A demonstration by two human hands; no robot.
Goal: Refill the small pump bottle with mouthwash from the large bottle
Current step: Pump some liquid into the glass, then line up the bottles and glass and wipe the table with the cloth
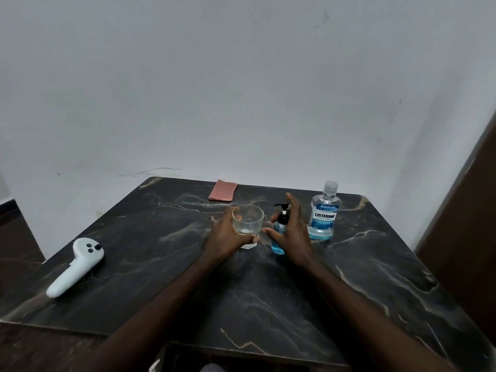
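Left grip [228, 237] holds the glass [248, 220]; right grip [294, 232], fingers [294, 208] straight, holding nothing, flanks the pump bottle [277, 248]; big bottle [323, 216] just right; controller [76, 264] far left on worktop [161, 237]; cloth [222, 191] behind.

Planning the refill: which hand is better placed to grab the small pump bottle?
Probably right: the right hand is open next to the small pump bottle, while the left hand already grips the glass.

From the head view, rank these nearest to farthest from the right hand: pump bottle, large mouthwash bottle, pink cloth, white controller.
1. pump bottle, just left of the right hand.
2. large mouthwash bottle, to its right.
3. pink cloth, farther back and left.
4. white controller, far left.
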